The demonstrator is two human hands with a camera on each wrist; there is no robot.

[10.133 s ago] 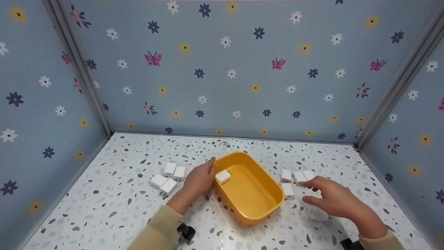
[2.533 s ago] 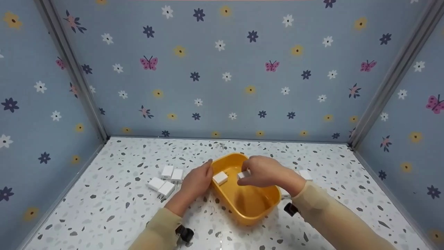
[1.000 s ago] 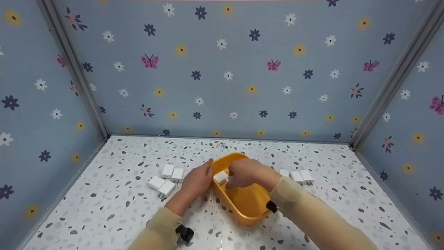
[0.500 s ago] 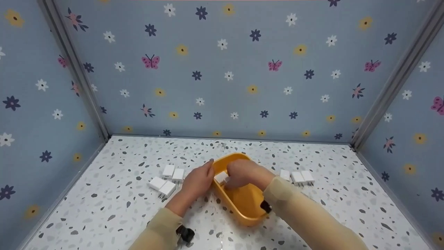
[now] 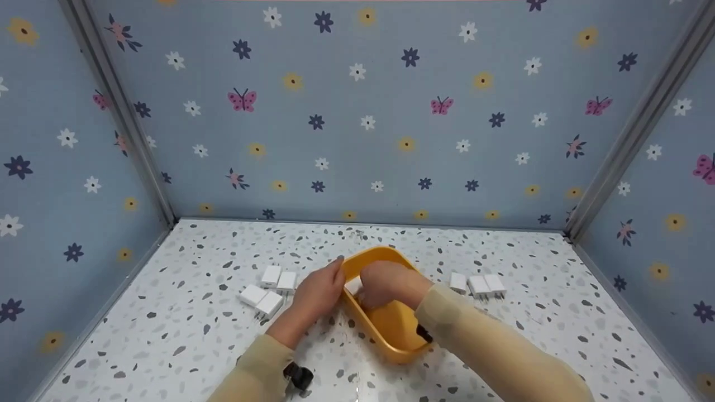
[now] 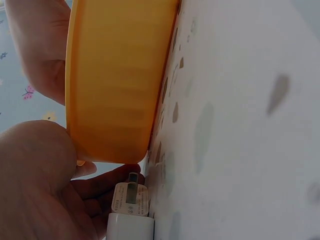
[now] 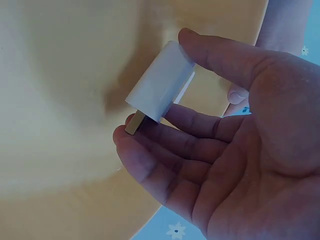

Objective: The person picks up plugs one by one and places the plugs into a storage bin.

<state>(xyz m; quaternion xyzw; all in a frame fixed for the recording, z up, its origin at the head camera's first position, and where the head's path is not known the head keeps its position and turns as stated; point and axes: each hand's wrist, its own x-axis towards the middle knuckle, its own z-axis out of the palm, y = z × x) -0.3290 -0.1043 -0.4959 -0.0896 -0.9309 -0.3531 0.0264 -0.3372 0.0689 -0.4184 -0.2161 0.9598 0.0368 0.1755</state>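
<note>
A yellow plastic tub (image 5: 399, 352) sits at the middle of the table, set at a slant. My left hand (image 5: 319, 290) grips its left end, thumb by the rim and fingers along the outside. Inside the tub, my right hand (image 5: 385, 283) holds a white charger plug (image 7: 162, 80) between thumb and fingers, its metal prong pointing toward the fingertips. Partly covered by that hand in the head view, a white charger (image 5: 353, 285) shows at the tub's left wall. Just behind the left fingers, a plug with a printed face (image 6: 131, 199) lies on the table.
Several white chargers (image 5: 261, 296) lie grouped left of the left hand. To the right of the tub are three more chargers (image 5: 478, 286). Floral panels (image 5: 357, 111) enclose the speckled table (image 5: 223, 357) at the back and sides.
My right hand went from the chargers on the right into the tub with one, then moved left to the wall by my left hand. Fewer chargers lie on the right; the left hand stayed put.
</note>
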